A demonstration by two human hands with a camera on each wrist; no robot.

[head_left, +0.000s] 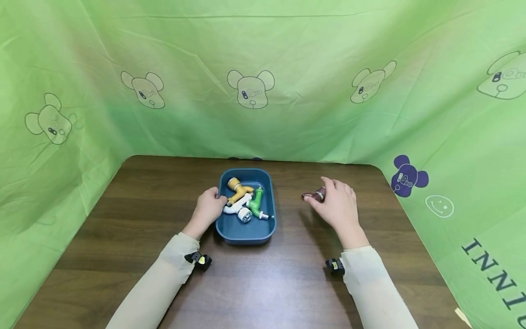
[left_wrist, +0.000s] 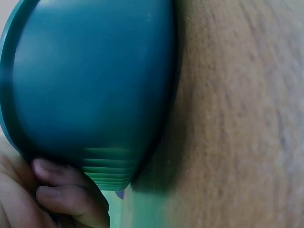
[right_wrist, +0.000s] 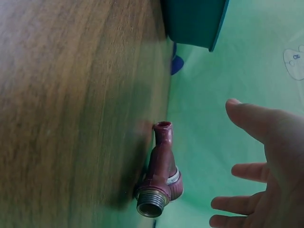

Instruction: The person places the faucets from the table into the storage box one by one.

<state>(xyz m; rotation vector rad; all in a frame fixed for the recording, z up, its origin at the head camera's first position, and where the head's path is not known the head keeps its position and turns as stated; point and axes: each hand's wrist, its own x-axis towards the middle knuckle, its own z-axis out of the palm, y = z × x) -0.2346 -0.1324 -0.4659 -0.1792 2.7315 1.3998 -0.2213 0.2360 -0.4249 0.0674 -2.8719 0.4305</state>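
Observation:
My left hand [head_left: 209,208] grips the left rim of a blue rectangular tray [head_left: 246,240], thumb over the edge and fingers curled against the outer wall. Inside the tray lie a yellow faucet [head_left: 239,189], a white faucet [head_left: 238,206] and a green faucet [head_left: 255,203], close together. To the right, a dark red faucet [right_wrist: 161,166] with a threaded metal end lies on the table. My right hand [head_left: 339,203] hovers over it, fingers spread and apart from it in the right wrist view. From the head, that hand partly hides the dark red faucet.
The brown wooden table [head_left: 283,283] carries the tray near its far middle. A green printed cloth [head_left: 304,123] hangs behind the table and along both sides. Each sleeve bears a small black wrist camera.

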